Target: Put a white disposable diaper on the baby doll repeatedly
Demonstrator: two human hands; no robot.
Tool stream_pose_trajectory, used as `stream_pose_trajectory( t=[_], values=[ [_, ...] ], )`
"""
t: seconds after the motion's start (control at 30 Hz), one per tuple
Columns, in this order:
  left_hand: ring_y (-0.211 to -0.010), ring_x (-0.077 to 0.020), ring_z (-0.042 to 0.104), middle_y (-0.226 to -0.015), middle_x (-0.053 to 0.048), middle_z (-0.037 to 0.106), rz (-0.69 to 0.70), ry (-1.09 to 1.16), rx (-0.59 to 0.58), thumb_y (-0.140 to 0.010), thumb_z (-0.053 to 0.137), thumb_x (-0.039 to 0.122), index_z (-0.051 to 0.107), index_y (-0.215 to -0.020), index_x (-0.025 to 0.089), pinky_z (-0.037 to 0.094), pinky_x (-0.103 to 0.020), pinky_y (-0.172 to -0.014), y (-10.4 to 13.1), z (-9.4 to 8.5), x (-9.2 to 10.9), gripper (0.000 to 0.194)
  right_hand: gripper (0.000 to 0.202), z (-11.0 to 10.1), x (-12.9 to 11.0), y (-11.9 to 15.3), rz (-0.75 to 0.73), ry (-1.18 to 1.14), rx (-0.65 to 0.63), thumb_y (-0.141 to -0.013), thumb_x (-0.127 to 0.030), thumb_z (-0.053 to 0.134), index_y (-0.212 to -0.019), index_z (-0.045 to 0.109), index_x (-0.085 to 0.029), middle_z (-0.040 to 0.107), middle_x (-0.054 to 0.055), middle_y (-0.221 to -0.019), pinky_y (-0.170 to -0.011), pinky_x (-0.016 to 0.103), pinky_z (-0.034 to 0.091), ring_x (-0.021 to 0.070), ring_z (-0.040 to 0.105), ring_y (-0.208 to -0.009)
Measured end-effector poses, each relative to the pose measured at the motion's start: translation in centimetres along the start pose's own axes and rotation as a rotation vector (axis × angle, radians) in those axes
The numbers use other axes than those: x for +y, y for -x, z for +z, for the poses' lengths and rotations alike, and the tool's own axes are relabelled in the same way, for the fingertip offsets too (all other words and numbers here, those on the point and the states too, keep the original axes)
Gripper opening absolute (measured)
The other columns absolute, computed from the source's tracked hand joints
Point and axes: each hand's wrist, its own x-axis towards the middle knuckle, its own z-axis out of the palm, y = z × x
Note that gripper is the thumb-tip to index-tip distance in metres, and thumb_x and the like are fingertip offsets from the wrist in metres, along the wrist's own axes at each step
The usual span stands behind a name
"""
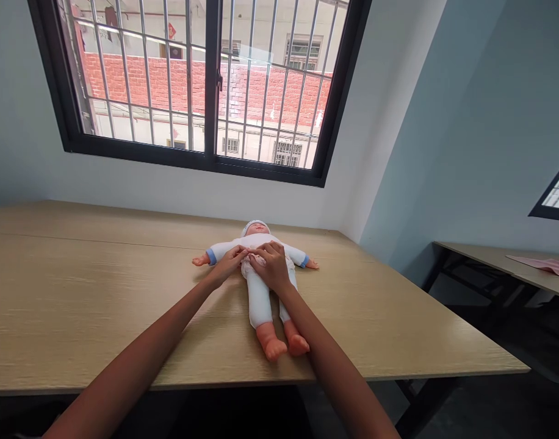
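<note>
A baby doll [260, 299] in a white outfit with blue cuffs and a white cap lies on its back on the wooden table [100, 292], its arms spread and its bare feet toward me. At the left side of its waist is my left hand [230, 263], its fingers closed on the clothing. My right hand [271, 265] lies over the doll's middle, fingers bent together at the waist. The fingertips of both hands nearly meet there. What exactly they pinch is too small to make out.
Beyond the table's back edge stands a wall with a barred, dark-framed window [210, 161]. A second table [485, 262] at the right bears a pink striped cloth [547, 264]. The near table's front edge crosses below the doll's feet.
</note>
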Motion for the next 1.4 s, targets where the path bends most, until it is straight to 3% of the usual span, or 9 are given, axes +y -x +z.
stream_pose_trajectory(
  t=[0.43,0.73,1.1,1.4],
  values=[
    [-0.086,-0.0191,0.054,-0.084,-0.002,0.058,0.004,-0.006,0.001,-0.081,0.052,0.055,0.057,-0.087,0.019,0.041,-0.031,-0.081,-0.1,-0.1,-0.2,0.037,0.012,0.3,0.1,0.1,-0.054,-0.058,0.015,-0.087,-0.02,0.06,-0.092,0.07,-0.022,0.069,0.001,-0.088,-0.102,0.038,0.034,0.0181,0.057,-0.093],
    [-0.093,-0.0211,0.055,-0.09,-0.005,0.062,0.023,0.029,0.007,-0.076,0.058,0.049,0.058,-0.091,0.019,0.042,-0.032,-0.084,0.0,0.1,-0.1,0.034,0.017,0.5,0.3,0.1,-0.081,-0.001,-0.04,-0.089,-0.016,0.053,-0.101,0.064,-0.021,0.069,0.002,-0.089,-0.105,0.039,0.034,0.0179,0.06,-0.094],
    [-0.076,-0.0173,0.051,-0.076,-0.001,0.055,0.053,-0.049,0.075,-0.075,0.051,0.039,0.051,-0.077,0.02,0.041,-0.031,-0.075,-0.1,0.4,0.0,0.02,0.012,0.0,-0.9,-0.3,-0.129,0.166,-0.087,-0.086,-0.011,0.047,-0.086,0.054,-0.02,0.06,0.003,-0.079,-0.09,0.036,0.04,0.0214,0.054,-0.084],
    [-0.081,-0.0187,0.053,-0.081,-0.002,0.055,0.035,-0.033,0.077,-0.075,0.05,0.043,0.052,-0.081,0.02,0.043,-0.032,-0.077,0.2,0.8,0.8,0.024,0.011,0.3,-1.2,-0.2,-0.128,0.283,-0.122,-0.089,-0.012,0.045,-0.083,0.05,-0.02,0.056,0.005,-0.081,-0.081,0.038,0.04,0.0226,0.049,-0.08]
  ],
)
